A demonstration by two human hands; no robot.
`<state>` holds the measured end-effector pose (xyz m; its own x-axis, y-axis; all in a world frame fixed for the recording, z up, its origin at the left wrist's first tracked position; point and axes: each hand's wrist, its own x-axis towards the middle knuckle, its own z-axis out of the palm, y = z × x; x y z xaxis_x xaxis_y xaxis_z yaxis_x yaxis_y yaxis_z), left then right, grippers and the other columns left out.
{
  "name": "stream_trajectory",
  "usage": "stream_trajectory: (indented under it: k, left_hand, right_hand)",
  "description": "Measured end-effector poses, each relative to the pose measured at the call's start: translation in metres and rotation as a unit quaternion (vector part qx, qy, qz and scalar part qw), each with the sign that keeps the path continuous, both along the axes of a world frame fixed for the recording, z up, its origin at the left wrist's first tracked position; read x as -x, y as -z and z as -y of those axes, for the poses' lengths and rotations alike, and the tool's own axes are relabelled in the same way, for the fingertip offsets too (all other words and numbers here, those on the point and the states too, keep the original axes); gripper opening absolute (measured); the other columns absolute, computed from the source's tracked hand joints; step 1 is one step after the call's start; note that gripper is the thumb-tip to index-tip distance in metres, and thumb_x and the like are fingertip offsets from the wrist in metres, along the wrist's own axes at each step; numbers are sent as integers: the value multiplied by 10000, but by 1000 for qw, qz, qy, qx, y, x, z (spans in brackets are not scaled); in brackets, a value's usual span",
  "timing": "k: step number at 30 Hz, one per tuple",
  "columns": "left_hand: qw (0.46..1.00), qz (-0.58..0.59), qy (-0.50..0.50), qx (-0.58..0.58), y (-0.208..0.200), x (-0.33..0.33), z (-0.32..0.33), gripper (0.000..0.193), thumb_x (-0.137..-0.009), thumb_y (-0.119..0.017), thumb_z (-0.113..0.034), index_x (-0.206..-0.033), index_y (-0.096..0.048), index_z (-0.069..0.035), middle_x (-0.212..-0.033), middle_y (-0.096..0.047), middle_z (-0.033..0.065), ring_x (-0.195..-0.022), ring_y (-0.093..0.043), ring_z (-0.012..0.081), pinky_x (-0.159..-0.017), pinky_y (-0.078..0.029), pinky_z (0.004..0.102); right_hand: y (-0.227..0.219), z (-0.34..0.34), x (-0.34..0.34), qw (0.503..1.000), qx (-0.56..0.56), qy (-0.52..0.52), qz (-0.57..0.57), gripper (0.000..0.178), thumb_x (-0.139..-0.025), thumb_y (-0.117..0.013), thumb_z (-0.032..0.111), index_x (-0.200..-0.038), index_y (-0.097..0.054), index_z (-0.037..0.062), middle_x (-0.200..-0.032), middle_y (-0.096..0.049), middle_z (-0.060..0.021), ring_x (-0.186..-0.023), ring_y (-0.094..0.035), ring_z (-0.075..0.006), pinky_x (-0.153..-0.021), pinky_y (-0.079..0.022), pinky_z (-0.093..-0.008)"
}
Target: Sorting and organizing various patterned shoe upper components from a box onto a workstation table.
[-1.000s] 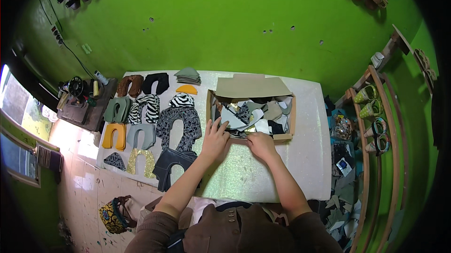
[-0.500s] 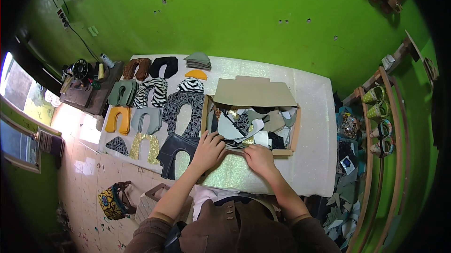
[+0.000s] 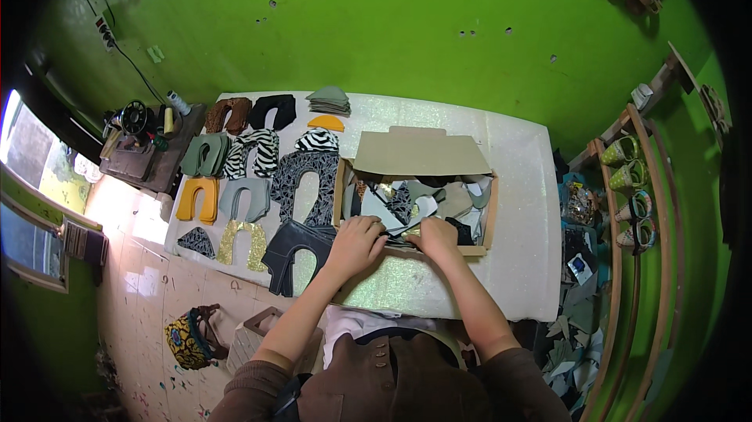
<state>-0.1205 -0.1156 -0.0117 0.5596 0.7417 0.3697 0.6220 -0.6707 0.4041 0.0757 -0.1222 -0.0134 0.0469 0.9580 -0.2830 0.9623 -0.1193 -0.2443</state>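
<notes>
A cardboard box (image 3: 492, 222) stands on the table with its lid flap (image 3: 423, 154) folded back. It is full of mixed cut scraps (image 3: 454, 199) in grey, white, black, gold and patterned material. At its near left corner, my left hand (image 3: 359, 243) lies over the front wall, fingers bent inward among the scraps. My right hand (image 3: 435, 239) reaches over the same wall a little to the right, thumb and fingers closed beside a gold glittery scrap (image 3: 410, 232). What each hand's fingertips grip is hidden. A white piece (image 3: 376, 209) lies just beyond the left fingers.
Left of the box lie stacks of U-shaped pieces: dark leather-like (image 3: 294, 254), patterned grey (image 3: 301, 187), gold (image 3: 241, 246), yellow (image 3: 197, 199) and zebra-striped (image 3: 251, 154). A sewing machine (image 3: 135, 118) stands far left. Shoes hang on a wooden rack (image 3: 619, 226) at right.
Both hands have shifted slightly; my left hand moved right, further over the box's front wall, and my right hand reaches deeper. The white piece inside has tilted and moved. The box slid slightly left.
</notes>
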Motion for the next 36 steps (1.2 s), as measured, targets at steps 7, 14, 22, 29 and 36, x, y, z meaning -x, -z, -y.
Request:
stream_trajectory:
  k: [7, 14, 22, 29, 36]
  left_hand:
    - [998, 29, -14, 54, -4, 3, 0, 184, -788, -572, -168, -920, -585, -40, -987, -563, 94, -924, -533, 278, -796, -406, 373]
    - [992, 108, -19, 64, -15, -15, -2, 192, -810, -556, -159, -940, -586, -21, -980, -570, 119, -930, -541, 299, -807, -419, 385]
    - [899, 303, 9, 316, -29, -45, -11, 268, -890, -519, -230, -1025, -566, -3, -974, -590, 104, -895, -556, 190, -797, -427, 287]
    - [850, 353, 8, 391, -25, -64, -27, 280, -907, -515, -230, -1038, -558, 14, -855, -601, 46, -775, -532, 88, -694, -438, 242]
    - [865, 379, -101, 312, -26, -45, -49, 291, -909, -497, -248, -966, -560, 30, -731, -585, 44, -667, -502, 80, -594, -409, 252]
  right_hand:
    - [-5, -5, -26, 919, -56, 85, -380, 186, -797, -621, 206, -806, -569, 27, -710, -598, -60, -644, -556, -151, -600, -438, -264]
    - [-47, -8, -66, 745, -115, 157, -638, 79, -895, -524, 141, -875, -479, 79, -727, -497, 34, -677, -438, -28, -620, -358, -174]
    - [-46, 5, -43, 827, -116, 28, -549, 112, -916, -481, 144, -942, -426, 49, -749, -503, -8, -656, -451, -60, -591, -381, -204]
    - [-28, 7, -31, 810, -94, -15, -578, 233, -864, -569, 168, -1015, -451, 36, -816, -570, -60, -743, -541, -123, -670, -432, -247]
    - [-31, 14, -41, 906, -87, 34, -413, 291, -779, -636, 156, -1018, -558, 10, -872, -636, -94, -730, -593, -157, -691, -459, -266]
